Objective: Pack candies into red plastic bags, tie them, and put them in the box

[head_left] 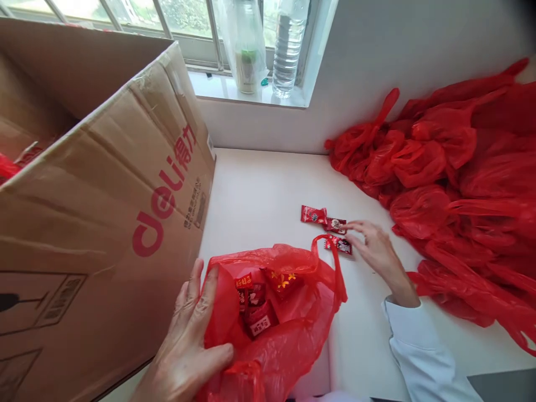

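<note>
A red plastic bag [288, 340] stands with its mouth wide, several red wrapped packets [262, 319] inside it. My left hand [186, 335] rests along the bag's left side, fingers stretched and spread, thumb low on the film. To the right of the bag, my right hand [372, 248] reaches over the white tabletop with thumb and fingers apart. Its fingertips are at the right end of a small red packet [335, 225]. Another packet [313, 214] lies to the left of that one, and a third [340, 244] lies just below, partly behind the bag's handle loop.
A large open cardboard box [167, 151] fills the left side. Many knotted red plastic bags [439, 167] are heaped along the right. On the windowsill at the back are a clear bottle [288, 56] and a plastic-wrapped jar [247, 61].
</note>
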`<state>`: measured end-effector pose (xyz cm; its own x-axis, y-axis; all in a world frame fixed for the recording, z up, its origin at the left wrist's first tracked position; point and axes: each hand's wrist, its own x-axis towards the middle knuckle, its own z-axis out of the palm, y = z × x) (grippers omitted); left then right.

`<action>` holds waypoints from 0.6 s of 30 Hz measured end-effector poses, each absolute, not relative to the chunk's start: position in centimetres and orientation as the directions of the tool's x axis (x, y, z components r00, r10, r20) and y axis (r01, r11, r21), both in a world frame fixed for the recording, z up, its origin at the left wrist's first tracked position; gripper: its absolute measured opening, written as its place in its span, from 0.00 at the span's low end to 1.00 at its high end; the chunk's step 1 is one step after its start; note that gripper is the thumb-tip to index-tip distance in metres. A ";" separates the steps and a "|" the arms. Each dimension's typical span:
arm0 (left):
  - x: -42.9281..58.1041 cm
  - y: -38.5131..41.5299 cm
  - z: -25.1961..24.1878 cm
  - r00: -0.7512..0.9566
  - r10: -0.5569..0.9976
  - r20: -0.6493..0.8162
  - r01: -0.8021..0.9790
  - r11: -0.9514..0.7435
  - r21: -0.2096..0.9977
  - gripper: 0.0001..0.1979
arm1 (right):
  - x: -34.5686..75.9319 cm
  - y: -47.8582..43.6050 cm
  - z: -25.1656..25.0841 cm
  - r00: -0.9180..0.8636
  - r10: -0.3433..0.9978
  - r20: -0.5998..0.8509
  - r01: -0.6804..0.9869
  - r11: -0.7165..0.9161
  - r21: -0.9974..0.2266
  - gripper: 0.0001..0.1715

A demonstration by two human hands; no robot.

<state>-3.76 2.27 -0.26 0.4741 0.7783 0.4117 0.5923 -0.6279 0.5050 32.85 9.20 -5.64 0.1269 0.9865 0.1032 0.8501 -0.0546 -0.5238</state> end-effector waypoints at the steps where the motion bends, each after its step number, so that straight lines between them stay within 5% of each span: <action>1: -3.9 2.2 0.0 0.508 0.772 0.383 0.577 -0.635 0.514 0.13 | 32.4 9.7 -5.3 0.127 0.982 0.142 0.865 -0.040 -0.500 0.19; 8: -4.4 1.9 1.3 0.601 0.748 0.280 0.541 -0.639 0.547 0.06 | 29.3 15.7 -5.4 -0.032 0.992 0.123 0.912 0.080 -0.402 0.22; 18: -4.2 1.4 1.7 0.596 0.769 0.232 0.567 -0.608 0.556 0.09 | 27.7 17.2 -6.2 -0.002 0.997 0.072 0.907 0.032 -0.419 0.07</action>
